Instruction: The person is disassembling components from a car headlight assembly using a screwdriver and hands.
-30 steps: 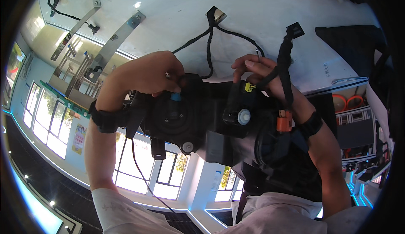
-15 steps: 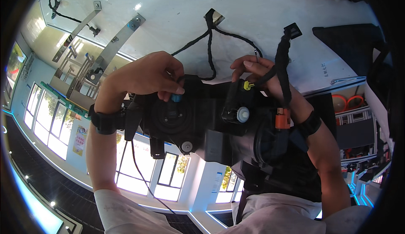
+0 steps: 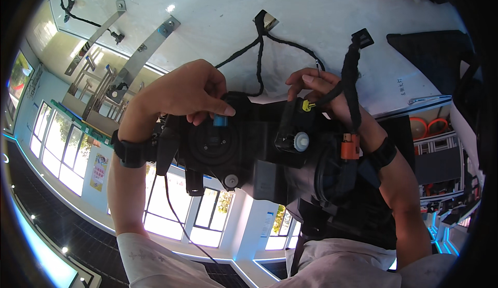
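Observation:
A black headlight housing (image 3: pixel 267 181), its back side towards me, lies between my arms. Above the round socket (image 3: pixel 212 145) on its left part, my left hand (image 3: pixel 194 91) pinches a small blue connector (image 3: pixel 220 120) between thumb and fingers. Whether the connector touches the socket I cannot tell. Curled over the far right edge of the housing is my right hand (image 3: pixel 321 88), its fingertips against the black part by a yellow connector (image 3: pixel 307 105). A thick taped cable (image 3: pixel 350 83) runs from that connector past the hand. Its palm is partly hidden.
Behind the housing stands a white panel (image 3: pixel 218 33) with a branching black wiring harness (image 3: pixel 259 41) coming through a square hole. Metal brackets (image 3: pixel 150 46) stick out at the left. An orange connector (image 3: pixel 350 147) and a white round adjuster (image 3: pixel 301 142) sit on the housing.
My left thumb and the blue connector have shifted slightly right, and more of the connector shows below the thumb. My right hand stays nearly where it was.

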Motion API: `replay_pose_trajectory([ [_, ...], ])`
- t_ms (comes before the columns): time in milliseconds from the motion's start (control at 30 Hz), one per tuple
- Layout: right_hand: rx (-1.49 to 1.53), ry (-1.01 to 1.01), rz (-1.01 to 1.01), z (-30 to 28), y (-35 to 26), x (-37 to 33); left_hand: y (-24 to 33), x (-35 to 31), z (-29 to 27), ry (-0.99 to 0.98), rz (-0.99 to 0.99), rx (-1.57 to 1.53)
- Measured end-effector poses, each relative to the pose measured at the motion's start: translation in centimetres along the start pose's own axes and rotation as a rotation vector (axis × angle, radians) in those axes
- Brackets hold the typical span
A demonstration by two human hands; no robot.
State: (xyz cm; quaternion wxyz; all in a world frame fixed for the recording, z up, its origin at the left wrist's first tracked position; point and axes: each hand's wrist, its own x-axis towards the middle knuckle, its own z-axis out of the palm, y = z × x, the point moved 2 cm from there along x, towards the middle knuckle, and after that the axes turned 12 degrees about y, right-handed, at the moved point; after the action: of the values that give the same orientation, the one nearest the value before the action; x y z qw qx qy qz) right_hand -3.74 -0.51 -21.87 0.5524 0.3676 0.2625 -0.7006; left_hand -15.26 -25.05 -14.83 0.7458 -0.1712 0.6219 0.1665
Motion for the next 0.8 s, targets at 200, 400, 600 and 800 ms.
replay_pose_trajectory([
  [200,0.026,-0.03,-0.024,0.0,0.1,0.0,-0.5,-0.3,-0.2,0.009,0.035,-0.064],
  [400,0.039,-0.026,-0.021,-0.2,0.1,0.2,-1.0,-0.4,-0.1,0.205,-0.003,0.041],
  [600,0.027,-0.014,-0.02,0.0,0.1,0.1,-1.0,0.2,0.5,0.26,0.219,0.335],
  [800,0.014,-0.016,-0.031,-0.3,0.2,0.1,-0.4,0.1,0.4,0.187,0.093,0.342],
])
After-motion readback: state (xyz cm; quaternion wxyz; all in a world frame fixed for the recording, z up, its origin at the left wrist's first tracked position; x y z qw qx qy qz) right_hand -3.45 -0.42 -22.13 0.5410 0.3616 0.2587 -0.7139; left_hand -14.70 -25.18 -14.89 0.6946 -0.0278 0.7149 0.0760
